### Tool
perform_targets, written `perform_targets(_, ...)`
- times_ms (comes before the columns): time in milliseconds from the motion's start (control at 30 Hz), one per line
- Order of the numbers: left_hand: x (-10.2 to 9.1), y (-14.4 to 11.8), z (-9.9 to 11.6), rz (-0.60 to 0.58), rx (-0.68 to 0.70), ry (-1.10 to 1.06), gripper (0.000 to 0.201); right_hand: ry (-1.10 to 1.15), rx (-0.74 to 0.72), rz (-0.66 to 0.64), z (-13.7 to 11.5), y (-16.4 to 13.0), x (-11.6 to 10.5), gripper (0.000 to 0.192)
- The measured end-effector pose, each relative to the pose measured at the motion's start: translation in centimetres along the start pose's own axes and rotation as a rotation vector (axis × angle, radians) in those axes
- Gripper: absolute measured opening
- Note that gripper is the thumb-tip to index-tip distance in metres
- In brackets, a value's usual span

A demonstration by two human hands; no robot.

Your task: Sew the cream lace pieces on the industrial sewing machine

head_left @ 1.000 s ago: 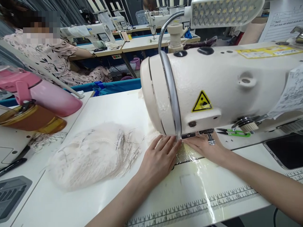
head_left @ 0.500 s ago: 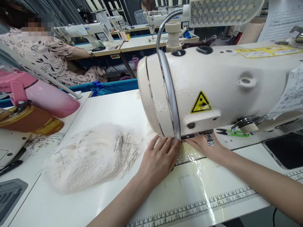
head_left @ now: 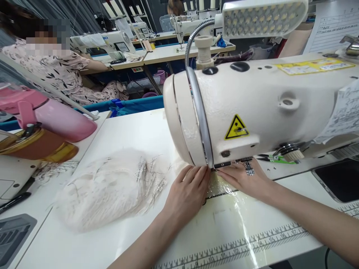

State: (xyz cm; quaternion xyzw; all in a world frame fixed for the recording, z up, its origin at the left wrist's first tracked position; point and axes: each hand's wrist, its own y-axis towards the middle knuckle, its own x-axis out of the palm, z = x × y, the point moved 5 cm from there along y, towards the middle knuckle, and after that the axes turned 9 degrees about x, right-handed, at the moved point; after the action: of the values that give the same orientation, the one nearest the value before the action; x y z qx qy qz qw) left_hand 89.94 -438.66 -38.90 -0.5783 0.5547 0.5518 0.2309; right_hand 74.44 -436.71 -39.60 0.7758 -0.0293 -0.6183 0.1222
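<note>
The sewing machine (head_left: 252, 101) overhangs both of my hands. My left hand (head_left: 189, 190) lies palm down on the machine bed, left of the needle area, its fingers stretched forward and close together. A little pale cloth (head_left: 181, 164) shows just beyond those fingers. From the right, my right hand (head_left: 249, 179) reaches under the machine head with fingers extended toward the needle area. The machine head hides the fingertips, the needle and any cloth between the hands. Left of my left hand rests a heap of sheer whitish fabric (head_left: 109, 186) with loose dark threads.
Green-handled thread snips (head_left: 280, 159) and a dark phone (head_left: 338, 179) lie to the right. A pink bottle (head_left: 64, 116) and an amber container (head_left: 42, 145) stand at left. A printed ruler (head_left: 238, 248) runs along the front edge. Another person (head_left: 61, 74) sits beyond.
The fingers of my left hand have drawn closer together. My right hand has shifted slightly left. The view has tilted a little; the fabric heap keeps its place.
</note>
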Motion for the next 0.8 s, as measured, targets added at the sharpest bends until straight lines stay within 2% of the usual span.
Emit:
perform_targets(100,0.1,0.1,-0.5,-0.037,-0.071,-0.02,0.031,-0.011,-0.021,-0.018,-0.1,-0.3,0.5,0.032)
perform_targets(200,0.3,0.2,-0.5,-0.067,-0.072,-0.032,0.032,0.019,-0.017,-0.022,0.0,-0.4,0.9,0.033)
perform_targets(500,0.1,0.3,-0.6,-0.049,-0.092,-0.04,0.03,0.17,0.127,-0.085,0.6,-0.2,1.6,0.034)
perform_targets(800,0.0,0.5,-0.7,-0.077,-0.138,-0.055,0.03,0.123,0.102,-0.067,0.5,-0.5,2.0,0.037)
